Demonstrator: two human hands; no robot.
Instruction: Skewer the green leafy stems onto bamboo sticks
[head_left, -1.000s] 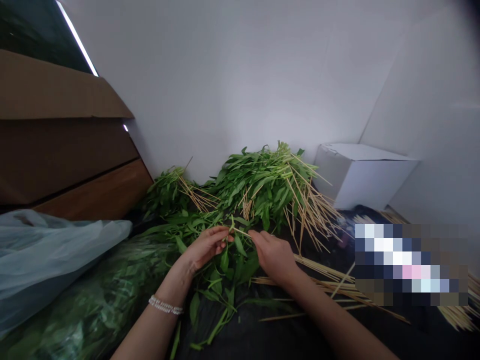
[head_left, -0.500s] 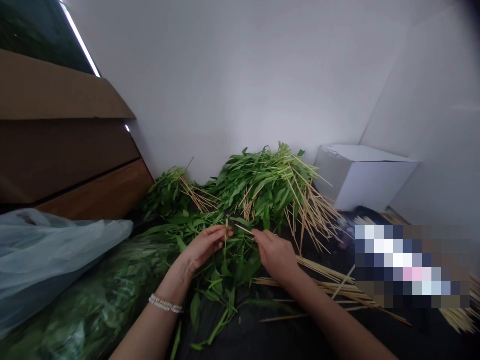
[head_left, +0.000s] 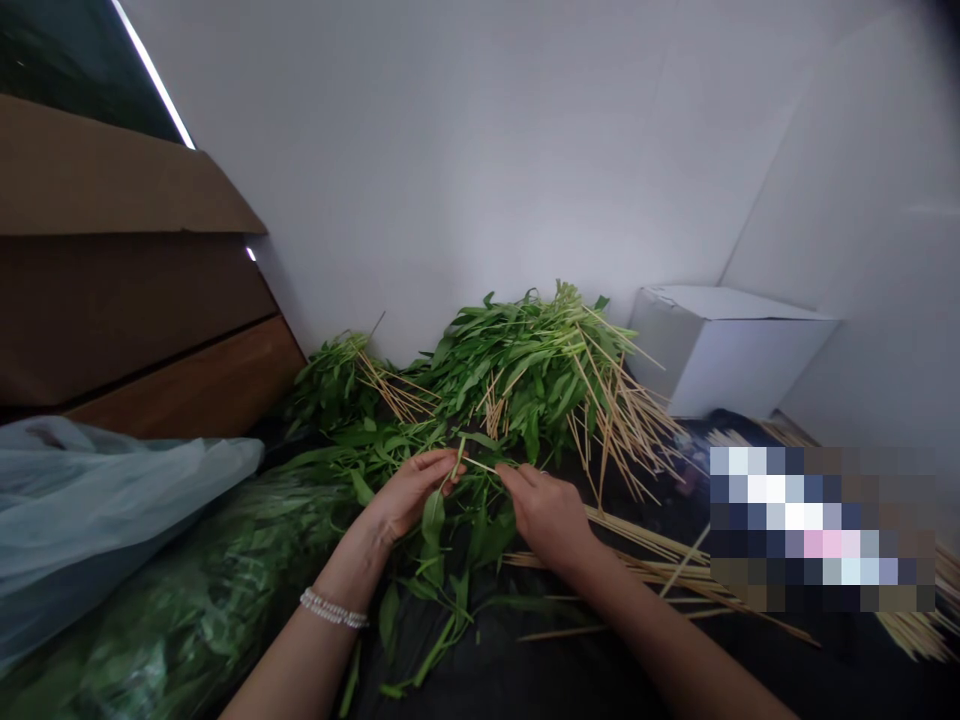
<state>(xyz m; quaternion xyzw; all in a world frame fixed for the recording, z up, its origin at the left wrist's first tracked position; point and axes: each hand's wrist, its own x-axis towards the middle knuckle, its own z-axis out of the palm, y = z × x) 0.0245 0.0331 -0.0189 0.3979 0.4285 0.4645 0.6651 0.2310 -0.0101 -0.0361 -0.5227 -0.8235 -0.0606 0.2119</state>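
L hand (head_left: 409,495) pinches a leafy green stem (head_left: 457,465) between fingers & thumb. R hand (head_left: 547,515) has fingertips at the end of a thin pale stick (head_left: 484,464); can't tell if gripped. Risk: stem snaps if pinched too hard, or loose leaves (head_left: 480,535) snag the stick, as they crowd betw. both hands. These lie on black sheeting (head_left: 465,665). Bamboo skewers (head_left: 652,550) lie to the R, a bigger heap of greens (head_left: 525,375) ahead, plastic bag (head_left: 90,510) L, white box (head_left: 720,350) far R.
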